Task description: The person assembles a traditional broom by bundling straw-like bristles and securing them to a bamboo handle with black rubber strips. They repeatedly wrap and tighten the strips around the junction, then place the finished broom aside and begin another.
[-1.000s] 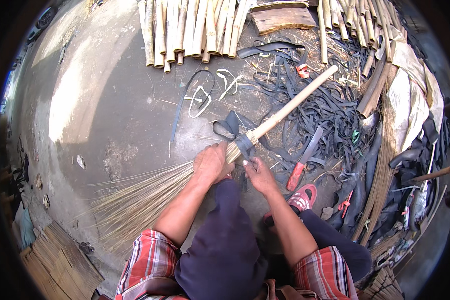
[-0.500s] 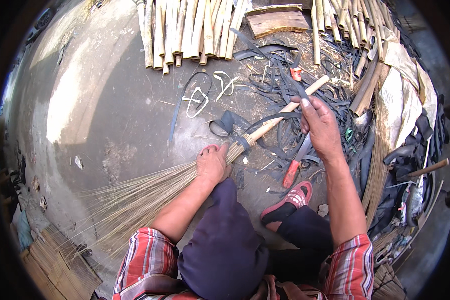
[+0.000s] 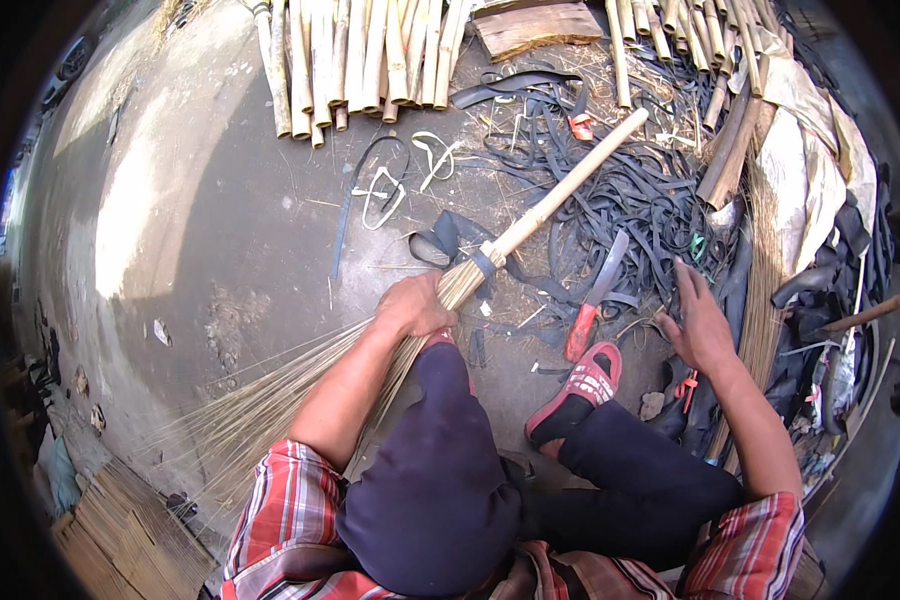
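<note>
Black rubber band [image 3: 483,263] circles pale straw stalks [image 3: 270,395] where they meet a tan wooden pole [image 3: 570,185] before me; my left hand [image 3: 415,305] clasps the stalks. My right hand [image 3: 698,325], which held a strip, now spreads empty, leaving the band unheld.

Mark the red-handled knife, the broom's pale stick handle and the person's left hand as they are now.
Red-handled knife [image 3: 600,287]: head view, on the blade near its handle.
Broom's pale stick handle [image 3: 570,182]: head view, mid-length.
Left hand [image 3: 413,304]: head view, back of the hand.
</note>
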The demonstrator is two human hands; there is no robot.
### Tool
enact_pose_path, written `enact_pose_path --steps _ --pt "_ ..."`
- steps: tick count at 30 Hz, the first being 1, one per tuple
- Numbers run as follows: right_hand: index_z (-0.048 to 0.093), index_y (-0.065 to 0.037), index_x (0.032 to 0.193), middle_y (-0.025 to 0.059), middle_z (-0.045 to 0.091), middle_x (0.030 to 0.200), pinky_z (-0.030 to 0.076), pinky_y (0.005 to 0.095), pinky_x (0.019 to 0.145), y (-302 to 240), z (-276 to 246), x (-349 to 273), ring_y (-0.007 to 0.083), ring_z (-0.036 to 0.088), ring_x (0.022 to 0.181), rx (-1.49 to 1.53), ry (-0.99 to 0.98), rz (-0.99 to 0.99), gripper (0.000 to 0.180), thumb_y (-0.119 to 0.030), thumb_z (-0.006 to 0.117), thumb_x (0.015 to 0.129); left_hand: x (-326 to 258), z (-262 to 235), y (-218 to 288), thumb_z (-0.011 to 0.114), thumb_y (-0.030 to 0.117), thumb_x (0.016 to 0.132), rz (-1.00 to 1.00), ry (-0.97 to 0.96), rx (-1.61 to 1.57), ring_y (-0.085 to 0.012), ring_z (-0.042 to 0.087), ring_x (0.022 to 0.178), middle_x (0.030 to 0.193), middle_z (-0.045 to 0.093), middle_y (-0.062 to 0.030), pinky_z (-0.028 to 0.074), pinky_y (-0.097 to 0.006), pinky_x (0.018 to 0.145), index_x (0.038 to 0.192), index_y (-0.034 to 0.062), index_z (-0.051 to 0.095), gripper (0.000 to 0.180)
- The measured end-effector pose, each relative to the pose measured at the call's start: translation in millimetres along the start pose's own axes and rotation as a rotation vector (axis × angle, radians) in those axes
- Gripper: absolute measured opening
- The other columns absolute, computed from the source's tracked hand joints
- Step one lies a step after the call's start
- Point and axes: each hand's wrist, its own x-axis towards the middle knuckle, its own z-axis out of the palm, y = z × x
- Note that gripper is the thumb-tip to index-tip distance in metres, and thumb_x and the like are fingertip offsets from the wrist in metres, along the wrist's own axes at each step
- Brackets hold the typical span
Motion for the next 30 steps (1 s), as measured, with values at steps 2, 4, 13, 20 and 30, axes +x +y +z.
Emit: enact_pose_path --steps 2,4,13,20,30 --pt "0.033 -0.008 0.164 0.0183 0.043 0.161 0.039 0.0471 0.121 -50 17 30 0.0368 0.045 0.148 0.046 0.103 -0.333 0.094 -0.027 0.084 0.087 6 -6 4 0.084 0.026 0.073 0.072 -0.156 -0.22 -0.033 0.074 0.107 0.114 0.077 -0.0194 0.055 -0.042 0.098 0.132 0.0038 0.065 0.066" --pt "0.033 -0.012 0.165 0.0112 0.044 0.163 0.033 0.0529 0.125 -106 42 62 0.031 0.041 0.152 -0.033 0.066 -0.523 0.094 -0.032 0.083 0.087 13 -4 7 0.086 0.028 0.072 0.081 -0.241 -0.342 -0.0259 0.072 0.107 0.114 0.077 -0.0153 0.054 -0.038 0.099 0.134 0.004 0.066 0.07" --pt "0.069 -0.011 0.107 0.0094 0.076 0.104 0.052 0.0498 0.1 -197 134 146 0.0286 0.073 0.108 -0.062 -0.153 -0.833 0.019 -0.023 0.061 0.094 10 14 12 0.088 0.042 0.074 0.192 -0.201 -0.15 -0.0406 0.07 0.119 0.123 0.072 -0.0291 0.053 -0.045 0.103 0.139 -0.008 0.055 0.088" --pt "0.071 -0.009 0.096 0.0122 0.077 0.086 0.058 0.0449 0.08 -203 141 165 0.0303 0.078 0.088 -0.075 -0.09 -0.892 0.014 -0.019 0.066 0.087 3 33 40 0.087 0.036 0.078 -0.002 0.025 0.093 -0.046 0.073 0.106 0.106 0.074 -0.0306 0.058 -0.052 0.09 0.123 -0.0074 0.057 0.07" --pt "0.07 -0.008 0.093 0.0117 0.076 0.087 0.056 0.0456 0.087 -199 144 159 0.0297 0.076 0.089 0.021 0.071 -0.839 0.012 -0.018 0.065 0.087 9 26 37 0.083 0.026 0.077 0.004 0.082 0.151 -0.045 0.075 0.098 0.1 0.075 -0.0283 0.059 -0.053 0.088 0.119 -0.0023 0.061 0.055"
